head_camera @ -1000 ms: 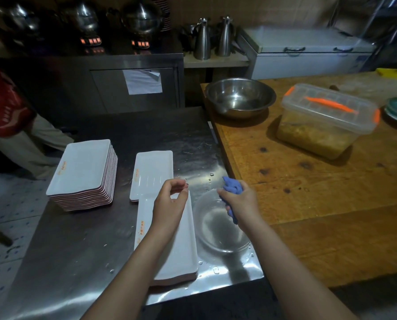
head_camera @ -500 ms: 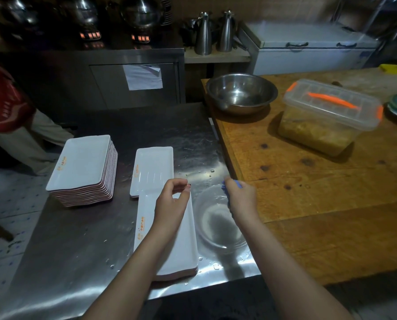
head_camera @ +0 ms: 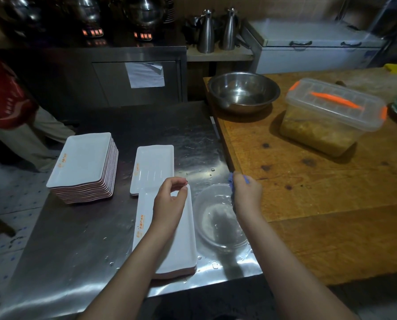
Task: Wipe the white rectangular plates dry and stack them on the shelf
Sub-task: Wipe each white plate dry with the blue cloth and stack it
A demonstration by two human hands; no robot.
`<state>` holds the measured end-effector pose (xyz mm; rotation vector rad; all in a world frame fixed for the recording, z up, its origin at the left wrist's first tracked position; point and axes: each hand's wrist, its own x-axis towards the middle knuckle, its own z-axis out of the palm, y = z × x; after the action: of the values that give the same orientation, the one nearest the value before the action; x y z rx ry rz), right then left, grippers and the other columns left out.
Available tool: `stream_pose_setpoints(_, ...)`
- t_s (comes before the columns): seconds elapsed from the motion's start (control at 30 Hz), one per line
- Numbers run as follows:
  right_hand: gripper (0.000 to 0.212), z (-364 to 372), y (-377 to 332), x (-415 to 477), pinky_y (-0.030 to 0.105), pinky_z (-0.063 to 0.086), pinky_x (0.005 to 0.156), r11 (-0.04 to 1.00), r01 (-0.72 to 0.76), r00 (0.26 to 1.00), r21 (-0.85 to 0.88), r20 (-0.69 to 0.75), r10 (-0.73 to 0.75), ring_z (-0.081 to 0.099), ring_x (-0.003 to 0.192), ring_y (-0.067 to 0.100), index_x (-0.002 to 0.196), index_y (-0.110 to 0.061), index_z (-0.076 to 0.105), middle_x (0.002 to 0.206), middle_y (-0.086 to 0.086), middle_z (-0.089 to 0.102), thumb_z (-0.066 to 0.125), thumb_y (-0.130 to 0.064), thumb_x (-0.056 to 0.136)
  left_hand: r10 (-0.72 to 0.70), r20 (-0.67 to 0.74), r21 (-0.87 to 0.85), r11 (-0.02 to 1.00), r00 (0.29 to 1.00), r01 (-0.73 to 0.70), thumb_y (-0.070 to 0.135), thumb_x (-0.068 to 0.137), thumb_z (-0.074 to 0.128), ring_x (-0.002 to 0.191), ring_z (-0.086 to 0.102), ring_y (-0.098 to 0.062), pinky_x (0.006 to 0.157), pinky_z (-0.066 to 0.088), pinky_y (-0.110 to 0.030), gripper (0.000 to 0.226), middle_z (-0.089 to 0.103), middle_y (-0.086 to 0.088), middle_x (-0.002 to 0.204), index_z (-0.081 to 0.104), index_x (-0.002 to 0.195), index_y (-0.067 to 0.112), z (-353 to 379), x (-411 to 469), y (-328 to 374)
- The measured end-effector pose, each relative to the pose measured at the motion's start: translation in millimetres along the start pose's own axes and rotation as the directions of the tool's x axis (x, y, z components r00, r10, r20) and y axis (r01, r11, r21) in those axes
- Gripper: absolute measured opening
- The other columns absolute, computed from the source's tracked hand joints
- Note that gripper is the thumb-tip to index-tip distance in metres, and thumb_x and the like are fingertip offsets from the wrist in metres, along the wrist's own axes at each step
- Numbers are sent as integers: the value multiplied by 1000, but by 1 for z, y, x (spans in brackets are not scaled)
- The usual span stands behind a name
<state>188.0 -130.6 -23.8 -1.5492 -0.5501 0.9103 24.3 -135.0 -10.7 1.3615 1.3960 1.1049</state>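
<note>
A tall stack of white rectangular plates (head_camera: 82, 158) stands at the left of the wet steel table (head_camera: 77, 239). A single white plate (head_camera: 154, 165) lies beside it. Nearer to me sits a short stack of narrow white plates (head_camera: 181, 245). My left hand (head_camera: 169, 202) is over its far end, with index finger and thumb pinching the top plate's far edge. My right hand (head_camera: 247, 195) grips a blue cloth (head_camera: 230, 180) at the rim of a clear glass bowl (head_camera: 218, 227). Most of the cloth is hidden by the hand.
A wooden table (head_camera: 320, 204) adjoins on the right, carrying a steel bowl (head_camera: 243, 91) and a lidded plastic container (head_camera: 326, 116). A person in red (head_camera: 5, 100) stands at the far left. Water drops dot the steel top around the bowl.
My right hand has lowered with the cloth toward the bowl's rim, so less blue shows. The left hand has stayed on the near stack.
</note>
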Motion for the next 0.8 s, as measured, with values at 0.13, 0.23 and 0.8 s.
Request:
stream_pose_setpoints(0.13,31,-6,4,4,18,28,38,984,-128,974,125,202,101,39,38,11,60,-19,65,51,0,46,63,-35,86,-2,-1,-10,1000,1000,2,11,89,55,91,56,8,87,50,-35,23,62,17,95,55,89,34,2,0,2)
stream_pose_setpoints(0.23,24,-17,14,5,22,38,41,972,-204,948,118,273,165,49,44,20,75,-8,59,61,14,52,66,-26,88,4,-5,-13,1000,1000,-4,11,88,57,89,56,13,89,51,-41,25,63,18,96,55,91,35,3,0,3)
stream_pose_setpoints(0.8,13,-6,-21,3,30,55,58,932,-315,835,181,519,182,63,67,13,97,-16,62,83,5,68,51,-10,95,17,-124,-73,997,992,-27,9,88,57,80,56,14,85,46,-32,22,62,18,90,56,89,31,-7,14,6)
